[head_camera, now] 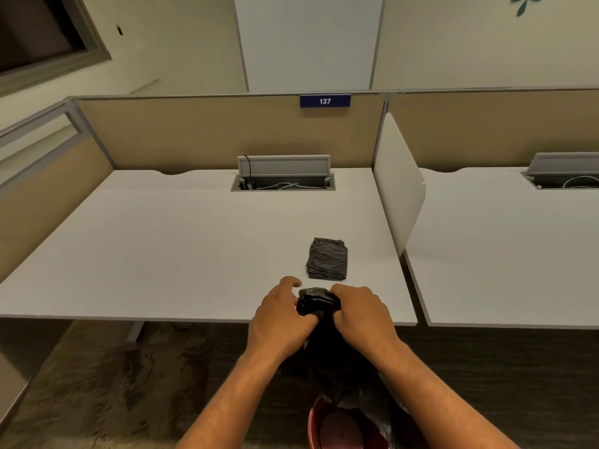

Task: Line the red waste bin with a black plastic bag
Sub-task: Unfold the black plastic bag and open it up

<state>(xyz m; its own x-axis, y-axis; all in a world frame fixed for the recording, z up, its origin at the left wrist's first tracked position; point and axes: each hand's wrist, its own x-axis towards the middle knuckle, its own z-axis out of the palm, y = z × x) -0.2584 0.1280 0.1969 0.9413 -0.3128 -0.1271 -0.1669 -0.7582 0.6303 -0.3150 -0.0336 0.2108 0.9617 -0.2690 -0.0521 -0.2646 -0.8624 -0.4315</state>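
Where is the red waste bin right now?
The red waste bin sits on the floor at the head view's bottom edge, below the right forearm, under the hanging black bag.

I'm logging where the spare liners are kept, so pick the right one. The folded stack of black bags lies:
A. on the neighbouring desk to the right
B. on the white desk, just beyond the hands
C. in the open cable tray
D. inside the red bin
B: the folded stack of black bags rests flat on the white desk, just beyond the left hand and right hand, which grip another black bag.

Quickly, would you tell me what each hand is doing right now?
Left hand: closed on the black bag.
Right hand: closed on the same bag.
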